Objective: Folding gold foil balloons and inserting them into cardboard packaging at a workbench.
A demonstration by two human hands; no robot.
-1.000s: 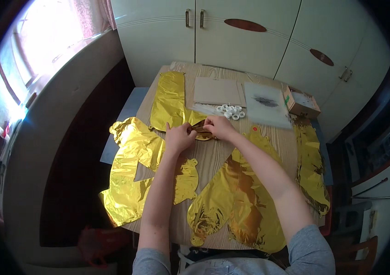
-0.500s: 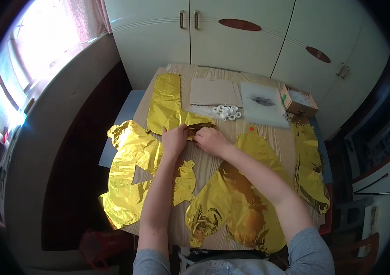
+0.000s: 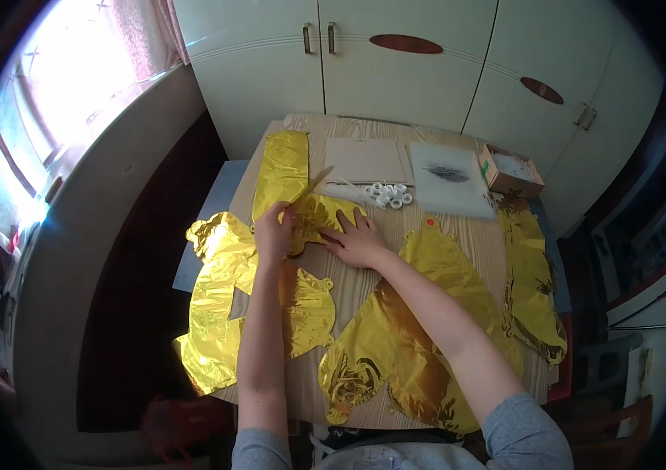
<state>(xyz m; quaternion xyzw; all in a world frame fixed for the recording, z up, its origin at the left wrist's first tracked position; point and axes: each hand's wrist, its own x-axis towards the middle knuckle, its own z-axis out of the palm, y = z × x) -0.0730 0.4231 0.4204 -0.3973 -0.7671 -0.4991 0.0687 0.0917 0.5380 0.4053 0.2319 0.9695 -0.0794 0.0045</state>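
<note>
A flat, uninflated gold foil balloon, bent like an L, lies at the far left of the table. My left hand is closed on its lower edge, and a fold of foil stands up beside the fingers. On the balloon's right arm rests my right hand, open, fingers spread and pressing the foil flat. Beneath my left forearm is another flat gold foil balloon, angular in outline. A large gold foil balloon with a red dot at its top tab lies under my right forearm.
Several small white rolls sit beside a beige cardboard sheet. To their right are a translucent plastic bag with a dark patch and an open carton. One more gold foil balloon hangs along the table's right edge. White cabinets stand behind.
My hands have moved apart: the left shifted left, raising a fold of foil, while the right went from gripping the foil to lying spread on it. The balloon's right arm is flatter.
</note>
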